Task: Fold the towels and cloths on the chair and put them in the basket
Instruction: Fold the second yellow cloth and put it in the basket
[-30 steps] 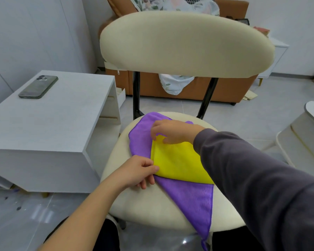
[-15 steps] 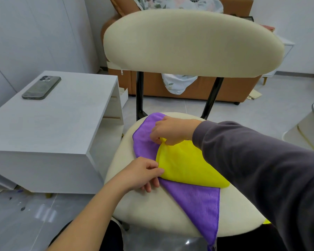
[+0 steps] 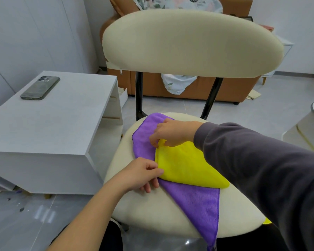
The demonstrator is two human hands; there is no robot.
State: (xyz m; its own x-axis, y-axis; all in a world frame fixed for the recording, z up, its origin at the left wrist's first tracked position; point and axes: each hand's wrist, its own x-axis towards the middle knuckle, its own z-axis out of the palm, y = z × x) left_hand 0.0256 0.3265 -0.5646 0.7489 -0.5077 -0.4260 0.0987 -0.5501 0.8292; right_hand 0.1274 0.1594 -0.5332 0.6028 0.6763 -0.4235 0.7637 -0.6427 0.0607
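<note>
Yellow cloth [image 3: 185, 165], folded, is laid on purple cloth [image 3: 198, 198], both spread on cream chair seat [image 3: 152, 214]. Near corner of purple cloth is hung over front edge of seat.

Far left corner of yellow cloth is pinched by right hand [image 3: 172, 133], fingers curled. Near left corner is pinched by left hand [image 3: 140, 175] between thumb and fingers.

Dark phone [image 3: 40, 87] is laid face down on white table [image 3: 53, 127], left of chair.
</note>
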